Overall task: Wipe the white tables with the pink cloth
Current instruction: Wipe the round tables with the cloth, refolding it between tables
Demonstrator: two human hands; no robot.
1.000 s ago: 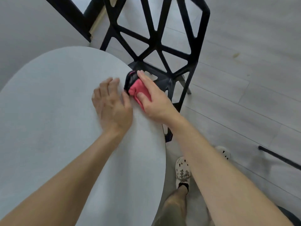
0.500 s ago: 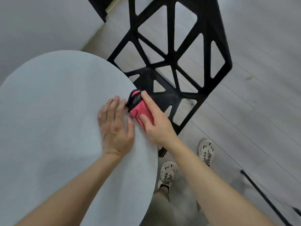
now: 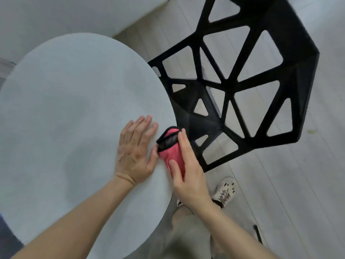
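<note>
**Step in hand.** The person is wiping the rim of the white desk (image 3: 74, 109), not its top. The cloth (image 3: 170, 149) is lying folded over the desk's rim, on the side where the black chair (image 3: 224, 86) is standing. A dark trim or lining is showing at the cloth's far end.

**Grip.** The right hand (image 3: 188, 171) is holding the cloth, with the thumb pressing on top and the fingers running along the outer side of the desk's rim. That grip is pinching the cloth against the edge. The left hand (image 3: 135, 148) is lying flat on the desk just inside the rim. Its fingers are straight and it is holding nothing; its thumb is touching or nearly touching the cloth.

**Next move, as judged.** The cloth is likely needing to slide on along the desk's rim under steady pressure. The left hand is probably bracing the desk meanwhile. Most of the top is offering no visible sign of having been wiped or not.

**Change from earlier frames.** The hands are keeping the same arrangement at the same side of the desk. The view is now looking more steeply down on the desk. Whether the cloth has travelled along the rim cannot be told with confidence.
</note>
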